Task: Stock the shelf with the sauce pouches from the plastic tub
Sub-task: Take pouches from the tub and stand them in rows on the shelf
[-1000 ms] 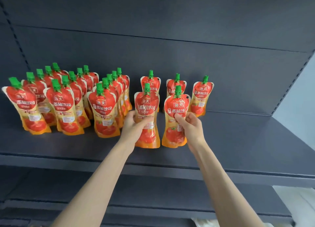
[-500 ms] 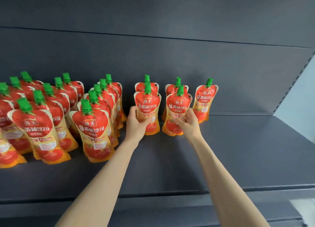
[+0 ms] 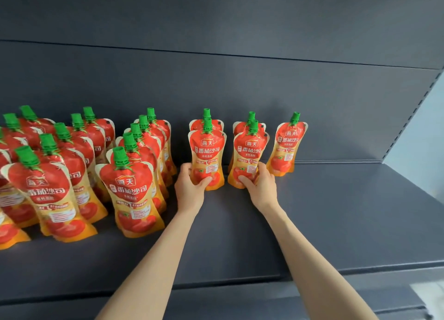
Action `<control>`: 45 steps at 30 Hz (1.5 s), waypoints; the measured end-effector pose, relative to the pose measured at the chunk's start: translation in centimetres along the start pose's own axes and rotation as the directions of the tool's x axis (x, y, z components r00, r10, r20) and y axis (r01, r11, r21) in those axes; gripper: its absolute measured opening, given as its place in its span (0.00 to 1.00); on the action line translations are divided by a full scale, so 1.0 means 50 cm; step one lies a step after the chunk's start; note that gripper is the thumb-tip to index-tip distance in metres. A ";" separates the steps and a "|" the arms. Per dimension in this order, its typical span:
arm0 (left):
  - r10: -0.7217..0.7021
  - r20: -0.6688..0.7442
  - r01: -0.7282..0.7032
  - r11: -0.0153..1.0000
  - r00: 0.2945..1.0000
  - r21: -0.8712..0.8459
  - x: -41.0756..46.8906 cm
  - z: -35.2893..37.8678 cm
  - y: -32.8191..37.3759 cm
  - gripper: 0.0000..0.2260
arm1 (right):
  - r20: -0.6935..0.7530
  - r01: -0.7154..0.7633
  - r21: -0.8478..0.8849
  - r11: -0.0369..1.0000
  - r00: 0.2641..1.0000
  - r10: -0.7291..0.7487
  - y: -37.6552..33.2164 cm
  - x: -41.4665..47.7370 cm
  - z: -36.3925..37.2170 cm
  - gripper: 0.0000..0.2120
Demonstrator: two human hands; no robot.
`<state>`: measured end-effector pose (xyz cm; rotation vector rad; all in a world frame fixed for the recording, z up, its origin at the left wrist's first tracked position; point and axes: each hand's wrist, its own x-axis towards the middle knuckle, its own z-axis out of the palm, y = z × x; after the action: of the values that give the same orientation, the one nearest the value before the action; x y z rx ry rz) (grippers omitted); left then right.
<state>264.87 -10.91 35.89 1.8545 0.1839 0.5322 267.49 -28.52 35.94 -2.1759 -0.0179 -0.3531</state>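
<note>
Two bare forearms are reaching up from the bottom edge toward a dark grey metal shelf [image 3: 336,223] with a smooth matte surface and a rolled front lip.

To the left, nearest the front, rows of sauce pouches [image 3: 127,190] are standing upright in tight files: glossy, waisted plastic packs, red with a tomato picture at the top, orange at the base, each capped by a ribbed green screw spout.

Farther in, the left hand [image 3: 189,187] is wrapping around the lower part of a left pouch [image 3: 207,151], thumb across its front and fingers [image 3: 186,168] curling behind its left edge. The right hand [image 3: 262,187] is closing on the base of a right pouch [image 3: 251,154], thumb lying across the front and fingers [image 3: 263,169] at its right edge. Both pouches are standing upright with their bases on the shelf, each directly in front of another pouch.

Just right of these, a single pouch [image 3: 287,144] is standing alone, leaning slightly right, against the flat grey back panel [image 3: 216,84]. A perforated upright strip is running up the far right edge.
</note>
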 end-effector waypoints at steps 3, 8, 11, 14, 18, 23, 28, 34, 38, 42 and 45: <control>0.006 -0.018 -0.006 1.000 1.000 0.012 0.001 0.002 -0.003 0.21 | -0.020 0.004 -0.175 0.985 1.000 -0.008 0.001 -0.001 0.003 0.28; 0.014 -0.019 -0.013 0.999 1.000 0.053 0.003 0.009 -0.008 0.23 | -0.018 -0.014 -0.261 0.965 1.000 0.010 -0.005 -0.004 0.007 0.29; 0.006 -0.030 -0.003 0.996 1.000 0.094 0.002 0.012 -0.008 0.24 | -0.020 -0.022 -0.275 0.961 1.000 0.017 -0.009 -0.007 0.007 0.29; -0.024 -0.035 0.029 0.990 0.999 0.140 -0.002 0.011 -0.002 0.25 | 0.001 -0.054 -0.242 0.969 0.998 0.056 -0.012 -0.011 0.004 0.30; -0.040 -0.005 0.040 0.973 0.999 0.226 -0.028 -0.004 0.010 0.29 | -0.019 -0.081 -0.182 0.980 0.997 0.079 -0.013 -0.029 -0.011 0.30; 0.008 0.116 -0.031 0.978 0.993 0.206 -0.104 -0.029 0.052 0.22 | -0.074 -0.024 -0.068 0.997 0.997 0.019 -0.012 -0.101 -0.069 0.21; 0.151 0.310 -0.186 0.979 0.938 0.086 -0.208 -0.023 0.126 0.14 | -0.162 0.009 0.053 0.999 0.987 0.000 -0.006 -0.229 -0.173 0.12; 0.263 0.501 -0.294 0.956 0.825 -0.018 -0.416 0.040 0.166 0.08 | -0.251 -0.072 0.078 0.994 0.964 0.090 0.081 -0.431 -0.308 0.05; 0.244 0.606 -0.262 0.963 0.757 -0.061 -0.602 0.116 0.160 0.08 | -0.262 -0.218 0.042 0.975 0.939 0.221 0.196 -0.602 -0.416 0.05; 0.129 0.733 -0.135 0.989 0.668 -0.051 -0.807 0.212 0.137 0.09 | -0.284 -0.354 0.005 0.935 0.896 0.341 0.315 -0.777 -0.520 0.05; 0.097 0.820 -0.121 0.992 0.565 -0.034 -0.927 0.282 0.118 0.10 | -0.306 -0.468 0.006 0.884 0.841 0.447 0.388 -0.878 -0.582 0.04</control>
<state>229.32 -42.65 25.30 1.9593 -0.5734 -0.3143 221.02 -58.10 25.23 -2.0889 0.6866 -0.4038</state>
